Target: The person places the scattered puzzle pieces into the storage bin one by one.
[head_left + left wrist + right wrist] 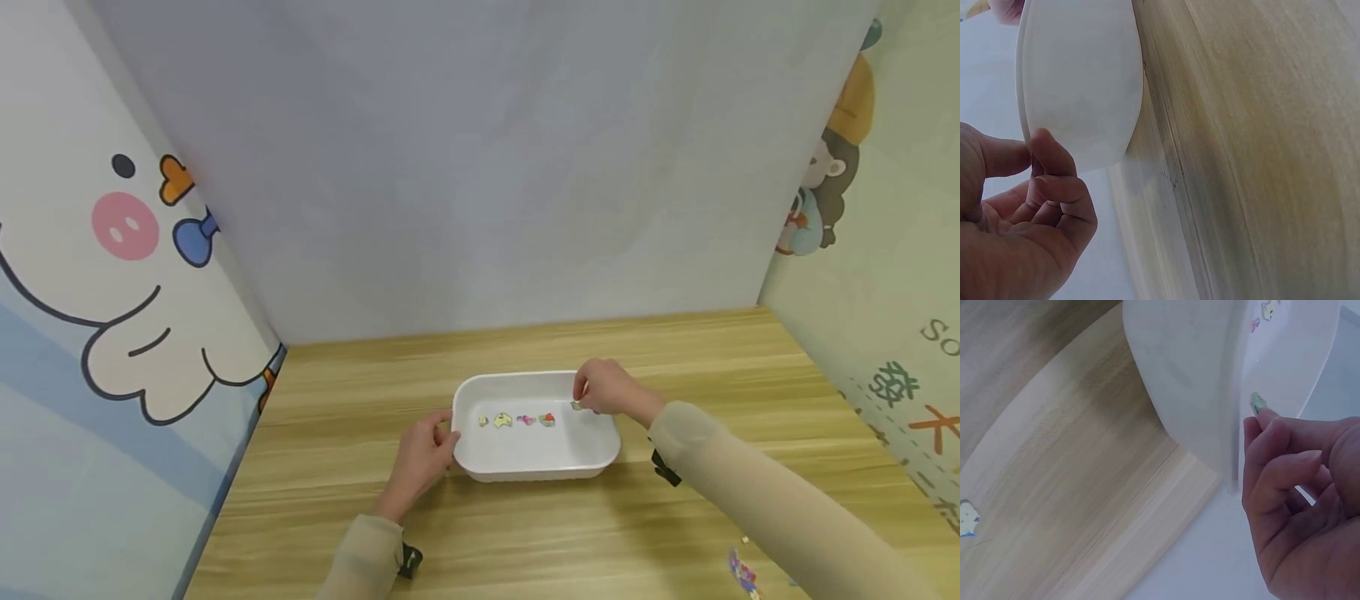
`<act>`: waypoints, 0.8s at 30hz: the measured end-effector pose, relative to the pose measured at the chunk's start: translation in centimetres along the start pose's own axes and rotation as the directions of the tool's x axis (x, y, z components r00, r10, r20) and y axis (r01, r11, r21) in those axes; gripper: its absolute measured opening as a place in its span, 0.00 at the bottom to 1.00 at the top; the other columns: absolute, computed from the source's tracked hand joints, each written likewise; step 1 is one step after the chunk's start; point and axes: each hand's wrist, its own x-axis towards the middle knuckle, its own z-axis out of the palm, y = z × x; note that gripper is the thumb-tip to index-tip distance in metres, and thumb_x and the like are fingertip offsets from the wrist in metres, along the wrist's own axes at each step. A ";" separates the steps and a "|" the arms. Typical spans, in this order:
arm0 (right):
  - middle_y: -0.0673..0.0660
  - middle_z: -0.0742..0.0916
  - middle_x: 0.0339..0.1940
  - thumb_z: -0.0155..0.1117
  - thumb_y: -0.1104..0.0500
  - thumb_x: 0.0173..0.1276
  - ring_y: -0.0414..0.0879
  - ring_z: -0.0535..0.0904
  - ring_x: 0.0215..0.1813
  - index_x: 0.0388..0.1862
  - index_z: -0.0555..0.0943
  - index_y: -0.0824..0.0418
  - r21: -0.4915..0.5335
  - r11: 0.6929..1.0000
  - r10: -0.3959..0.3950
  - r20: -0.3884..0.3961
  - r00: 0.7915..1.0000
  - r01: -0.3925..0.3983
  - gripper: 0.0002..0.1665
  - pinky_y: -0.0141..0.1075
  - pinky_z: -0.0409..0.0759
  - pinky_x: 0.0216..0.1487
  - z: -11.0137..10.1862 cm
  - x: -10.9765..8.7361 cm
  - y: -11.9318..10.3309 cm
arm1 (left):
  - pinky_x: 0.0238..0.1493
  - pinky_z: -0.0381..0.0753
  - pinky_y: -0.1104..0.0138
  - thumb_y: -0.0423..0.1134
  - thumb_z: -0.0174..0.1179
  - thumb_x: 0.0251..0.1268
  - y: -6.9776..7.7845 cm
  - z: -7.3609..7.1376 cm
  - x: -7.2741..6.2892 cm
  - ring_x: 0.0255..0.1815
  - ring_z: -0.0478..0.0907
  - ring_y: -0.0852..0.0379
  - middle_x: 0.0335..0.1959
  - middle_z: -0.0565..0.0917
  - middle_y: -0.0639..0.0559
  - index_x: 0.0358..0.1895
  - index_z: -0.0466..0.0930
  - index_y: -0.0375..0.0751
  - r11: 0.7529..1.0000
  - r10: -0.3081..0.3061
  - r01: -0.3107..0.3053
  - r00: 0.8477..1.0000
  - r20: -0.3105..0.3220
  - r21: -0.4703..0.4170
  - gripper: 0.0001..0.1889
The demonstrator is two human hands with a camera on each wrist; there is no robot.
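Observation:
A white rectangular plastic tray (525, 457) sits on the wooden table. My left hand (422, 454) pinches its left rim, thumb on the inner side and curled fingers outside, as the left wrist view shows. Over the tray's right end, my right hand (609, 387) pinches a small greenish cartoon sticker (1257, 402) between thumb and fingertip. Along the tray's bottom lies a row of stickers: a small pale yellow one (483, 421), a larger yellow one (503, 421), a pink one (527, 420) and a red and green one (547, 420).
Near the table's front right lie a purple and pink sticker (742, 572) and a few small pieces, partly hidden by the right sleeve (780, 500). A pale sticker (968, 519) lies on the wood in the right wrist view. A grey-white backdrop (480, 183) stands behind the table (352, 392).

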 end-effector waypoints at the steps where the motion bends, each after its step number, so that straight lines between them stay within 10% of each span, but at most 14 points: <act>1: 0.53 0.82 0.25 0.65 0.70 0.59 0.44 0.77 0.25 0.28 0.83 0.64 -0.008 1.000 0.005 0.003 1.000 -0.005 0.03 0.34 0.77 0.27 0.1 0.2 -0.2 | 0.14 0.70 0.68 0.30 0.60 0.62 0.0 0.0 0.0 0.13 0.73 0.59 0.18 0.74 0.52 0.57 0.76 0.31 1.000 -0.008 0.008 1.000 0.001 -0.002 0.19; 24: 0.50 0.81 0.20 0.62 0.73 0.52 0.46 0.74 0.27 0.22 0.83 0.62 -0.162 0.987 -0.011 0.014 1.000 0.013 0.08 0.36 0.74 0.28 2.4 2.4 -1.1 | 0.13 0.69 0.68 0.29 0.60 0.62 -0.1 0.0 -0.1 0.12 0.73 0.59 0.15 0.74 0.53 0.57 0.76 0.31 1.000 0.010 -0.011 1.000 -0.018 -0.018 0.19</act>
